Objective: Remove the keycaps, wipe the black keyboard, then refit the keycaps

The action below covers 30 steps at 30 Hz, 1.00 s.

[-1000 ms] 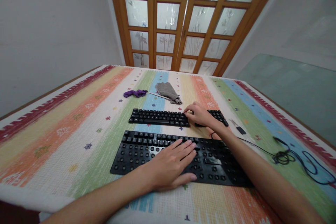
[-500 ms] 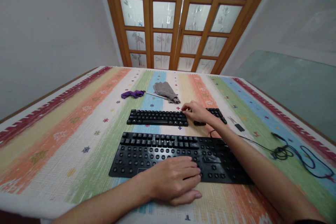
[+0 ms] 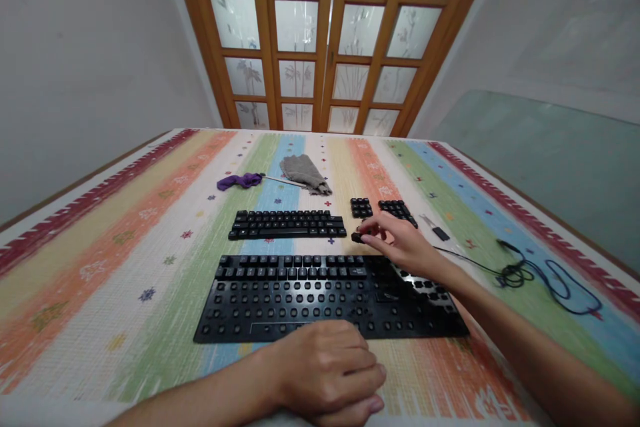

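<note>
A black keyboard (image 3: 295, 297) lies in front of me. Its two upper rows carry keycaps, while bare switch stems show below them. My left hand (image 3: 333, 370) rests loosely curled at its front edge, with nothing visible in the fingers. Behind the keyboard sits a block of loose keycaps (image 3: 287, 225) laid out in rows. To the right of that block, my right hand (image 3: 397, 240) is pinched at a small black keycap (image 3: 357, 237) low over the cloth; the hand hides the keys beneath. Two smaller keycap groups stand behind it: a square one (image 3: 361, 207) and a number-pad one (image 3: 399, 210).
A grey cloth (image 3: 306, 173) and a purple cloth (image 3: 240, 181) lie farther back, with a thin white stick (image 3: 283, 181) between them. On the right are a small black-handled tool (image 3: 440, 233) and a coiled cable (image 3: 515, 275). A striped tablecloth (image 3: 165, 227) covers the table.
My right hand has moved from the right end of the large keycap block toward me, to the small keys beside it. My left hand has slid back and curled. The view has shifted slightly.
</note>
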{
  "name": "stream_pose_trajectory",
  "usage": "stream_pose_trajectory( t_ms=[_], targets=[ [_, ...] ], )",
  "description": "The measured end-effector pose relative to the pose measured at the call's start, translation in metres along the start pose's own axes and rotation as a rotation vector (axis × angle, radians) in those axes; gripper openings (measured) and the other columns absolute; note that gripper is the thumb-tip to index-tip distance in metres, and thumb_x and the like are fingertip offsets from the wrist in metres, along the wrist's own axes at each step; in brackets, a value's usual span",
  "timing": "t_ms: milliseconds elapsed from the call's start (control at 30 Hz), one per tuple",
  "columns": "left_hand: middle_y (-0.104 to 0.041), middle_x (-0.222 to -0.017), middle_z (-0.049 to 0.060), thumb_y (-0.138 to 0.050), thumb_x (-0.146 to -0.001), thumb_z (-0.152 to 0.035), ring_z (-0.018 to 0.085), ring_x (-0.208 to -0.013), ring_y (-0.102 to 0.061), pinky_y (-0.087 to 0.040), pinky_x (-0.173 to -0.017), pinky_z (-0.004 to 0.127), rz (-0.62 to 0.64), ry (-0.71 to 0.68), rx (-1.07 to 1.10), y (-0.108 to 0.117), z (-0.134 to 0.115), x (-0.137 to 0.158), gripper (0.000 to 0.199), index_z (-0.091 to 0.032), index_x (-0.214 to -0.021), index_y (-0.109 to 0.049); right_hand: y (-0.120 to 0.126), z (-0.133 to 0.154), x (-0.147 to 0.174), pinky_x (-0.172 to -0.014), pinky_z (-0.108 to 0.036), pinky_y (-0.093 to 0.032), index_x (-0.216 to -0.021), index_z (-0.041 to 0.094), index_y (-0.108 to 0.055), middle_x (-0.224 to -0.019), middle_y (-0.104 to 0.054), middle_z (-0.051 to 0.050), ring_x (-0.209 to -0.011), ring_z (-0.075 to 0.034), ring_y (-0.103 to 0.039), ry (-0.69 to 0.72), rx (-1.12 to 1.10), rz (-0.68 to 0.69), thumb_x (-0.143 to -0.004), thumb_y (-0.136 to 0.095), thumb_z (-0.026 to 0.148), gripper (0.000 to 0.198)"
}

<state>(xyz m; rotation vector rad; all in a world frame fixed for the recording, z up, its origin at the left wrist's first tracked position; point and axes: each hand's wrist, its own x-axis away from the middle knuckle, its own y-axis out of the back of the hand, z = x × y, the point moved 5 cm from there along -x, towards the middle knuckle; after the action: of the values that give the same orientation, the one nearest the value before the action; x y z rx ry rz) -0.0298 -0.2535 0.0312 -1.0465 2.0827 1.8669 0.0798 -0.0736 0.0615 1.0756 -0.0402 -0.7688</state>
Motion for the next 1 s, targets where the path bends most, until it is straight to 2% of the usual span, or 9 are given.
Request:
stream_pose_trajectory(
  t_ms=[133, 233, 333, 467, 567, 767, 1000],
  targets=[
    [-0.067, -0.073, 0.008, -0.047, -0.093, -0.019, 0.018, -0.075, -0.064, -0.055, -0.071, 0.030, -0.040, 0.001, 0.005, 0.003, 0.000, -0.002, 0.021, -0.009, -0.096, -0.065, -0.001, 0.015, 0.033, -0.072, -0.030, -0.049, -0.102, 0.020, -0.062, -0.092, -0.066, -0.005, -0.079, -0.016, -0.060, -0.007, -0.049, -0.030, -0.096, -0.055, 0.025, 0.011],
    [-0.068, -0.075, 0.009, -0.047, -0.092, -0.015, 0.019, -0.075, -0.062, -0.054, -0.068, 0.032, -0.065, 0.030, -0.030, 0.008, 0.001, -0.004, 0.021, -0.006, -0.098, -0.065, -0.004, 0.023, 0.048, -0.080, -0.033, -0.050, -0.103, 0.019, -0.061, -0.095, -0.066, -0.005, -0.088, -0.018, -0.061, 0.057, -0.072, -0.061, -0.096, -0.055, 0.020, 0.010],
    [-0.069, -0.080, 0.010, -0.048, -0.092, -0.014, 0.020, -0.078, -0.062, -0.054, -0.068, 0.034, -0.089, 0.101, -0.119, 0.012, 0.005, -0.003, 0.021, -0.007, -0.102, -0.065, -0.009, 0.030, 0.056, -0.080, -0.034, -0.051, -0.104, 0.018, -0.062, -0.095, -0.067, -0.007, -0.090, -0.019, -0.059, 0.152, -0.053, -0.062, -0.096, -0.052, 0.014, 0.013],
    [-0.070, -0.090, 0.011, -0.048, -0.095, -0.017, 0.020, -0.083, -0.061, -0.054, -0.074, 0.035, -0.092, 0.250, -0.219, 0.014, 0.013, -0.001, 0.022, -0.010, -0.105, -0.065, -0.017, 0.040, 0.060, -0.077, -0.036, -0.051, -0.103, 0.016, -0.064, -0.096, -0.068, -0.009, -0.089, -0.020, -0.056, 0.306, 0.045, -0.036, -0.096, -0.046, 0.008, 0.021],
    [-0.069, -0.097, 0.011, -0.048, -0.095, -0.020, 0.021, -0.086, -0.060, -0.054, -0.076, 0.037, -0.079, 0.333, -0.246, 0.013, 0.019, 0.001, 0.023, -0.011, -0.108, -0.065, -0.020, 0.042, 0.061, -0.074, -0.036, -0.052, -0.103, 0.014, -0.066, -0.095, -0.068, -0.010, -0.086, -0.020, -0.055, 0.345, 0.119, -0.031, -0.095, -0.043, 0.005, 0.025],
    [-0.066, -0.115, 0.014, -0.050, -0.096, -0.027, 0.026, -0.099, -0.057, -0.054, -0.086, 0.044, -0.035, 0.419, -0.258, 0.011, 0.027, 0.005, 0.032, -0.010, -0.122, -0.061, -0.023, 0.042, 0.063, -0.073, -0.036, -0.052, -0.102, 0.013, -0.067, -0.094, -0.069, -0.011, -0.083, -0.020, -0.054, 0.398, 0.175, -0.045, -0.094, -0.043, 0.003, 0.027],
    [-0.062, -0.125, 0.015, -0.049, -0.097, -0.031, 0.029, -0.109, -0.054, -0.051, -0.093, 0.049, 0.027, 0.456, -0.270, 0.007, 0.031, 0.007, 0.039, -0.009, -0.129, -0.056, -0.024, 0.046, 0.061, -0.073, -0.035, -0.052, -0.101, 0.013, -0.067, -0.093, -0.069, -0.011, -0.082, -0.020, -0.055, 0.414, 0.182, -0.066, -0.095, -0.045, 0.006, 0.025]
  ],
)
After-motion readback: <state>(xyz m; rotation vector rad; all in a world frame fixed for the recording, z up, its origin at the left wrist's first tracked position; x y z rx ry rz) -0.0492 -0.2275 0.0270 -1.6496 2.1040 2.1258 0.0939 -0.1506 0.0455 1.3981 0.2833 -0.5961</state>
